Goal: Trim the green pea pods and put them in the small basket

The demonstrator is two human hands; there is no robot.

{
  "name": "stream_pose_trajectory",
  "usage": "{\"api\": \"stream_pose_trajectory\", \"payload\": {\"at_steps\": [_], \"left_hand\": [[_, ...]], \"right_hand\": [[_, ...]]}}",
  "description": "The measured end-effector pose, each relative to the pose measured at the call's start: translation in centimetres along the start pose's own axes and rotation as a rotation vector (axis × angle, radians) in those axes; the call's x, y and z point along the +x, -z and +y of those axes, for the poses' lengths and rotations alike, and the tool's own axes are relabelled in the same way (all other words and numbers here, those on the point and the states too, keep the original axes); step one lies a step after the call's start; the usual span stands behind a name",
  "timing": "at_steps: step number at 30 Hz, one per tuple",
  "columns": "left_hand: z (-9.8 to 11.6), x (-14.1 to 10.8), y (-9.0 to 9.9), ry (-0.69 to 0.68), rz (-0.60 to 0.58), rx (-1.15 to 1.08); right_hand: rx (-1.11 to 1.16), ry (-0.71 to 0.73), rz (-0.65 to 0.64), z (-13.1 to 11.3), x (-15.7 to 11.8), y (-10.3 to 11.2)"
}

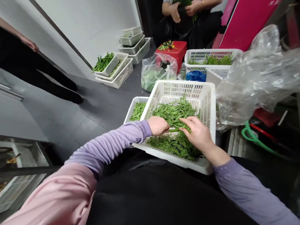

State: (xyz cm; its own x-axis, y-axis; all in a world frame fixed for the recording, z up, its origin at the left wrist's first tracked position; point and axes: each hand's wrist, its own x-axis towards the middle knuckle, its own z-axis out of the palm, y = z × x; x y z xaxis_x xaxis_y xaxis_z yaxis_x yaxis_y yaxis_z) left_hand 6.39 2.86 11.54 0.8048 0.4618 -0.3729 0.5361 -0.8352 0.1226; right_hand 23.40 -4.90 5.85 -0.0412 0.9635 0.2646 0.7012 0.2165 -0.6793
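Observation:
In the head view, a white plastic basket (212,108) rests at my lap, with a heap of green pods (175,111) towards its far side and a darker pile of thin green trimmings (175,146) near me. A slender green pod (174,130) stretches between my hands, above the basket. My left hand (158,126) is closed on its left end. My right hand (198,133) pinches the other end, thumb and fingers pressed together. The fingertips partly hide the pod's ends.
Behind my basket's left side is a smaller white basket (137,100) of green pods. Stacked baskets (115,82) line the wall. A plastic bag (156,74), red stool (181,53) and crumpled plastic (263,81) stand around. One person (194,8) holds greens opposite; another person (31,44) stands left.

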Motion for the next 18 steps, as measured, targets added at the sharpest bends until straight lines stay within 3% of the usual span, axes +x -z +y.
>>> {"api": "stream_pose_trajectory", "payload": {"at_steps": [3,6,9,11,13,16,18], "left_hand": [[0.4,0.7,1.4,-0.136,0.008,0.110],[1.0,1.4,1.5,-0.179,0.157,0.090],[1.8,2.1,-0.2,-0.038,0.384,-0.046],[2.4,2.3,-2.4,0.116,0.454,-0.167],[2.6,2.1,-5.2,0.242,0.337,-0.248],[1.5,1.4,-9.2,0.380,-0.085,-0.305],[-0.2,1.1,-10.7,0.603,-0.200,-0.348]], "right_hand": [[0.022,0.083,-0.206,-0.3,0.0,-0.1],[0.138,-0.145,-0.157,-0.4,0.2,-0.3],[0.566,-0.430,-0.148,-0.5,0.4,-0.3],[0.921,-0.551,-0.098,-0.2,0.6,0.0],[1.166,-0.645,0.090,0.8,0.9,0.9],[1.376,-0.744,0.446,3.0,1.7,3.0],[1.426,-0.716,0.495,4.0,2.0,4.0]]}}
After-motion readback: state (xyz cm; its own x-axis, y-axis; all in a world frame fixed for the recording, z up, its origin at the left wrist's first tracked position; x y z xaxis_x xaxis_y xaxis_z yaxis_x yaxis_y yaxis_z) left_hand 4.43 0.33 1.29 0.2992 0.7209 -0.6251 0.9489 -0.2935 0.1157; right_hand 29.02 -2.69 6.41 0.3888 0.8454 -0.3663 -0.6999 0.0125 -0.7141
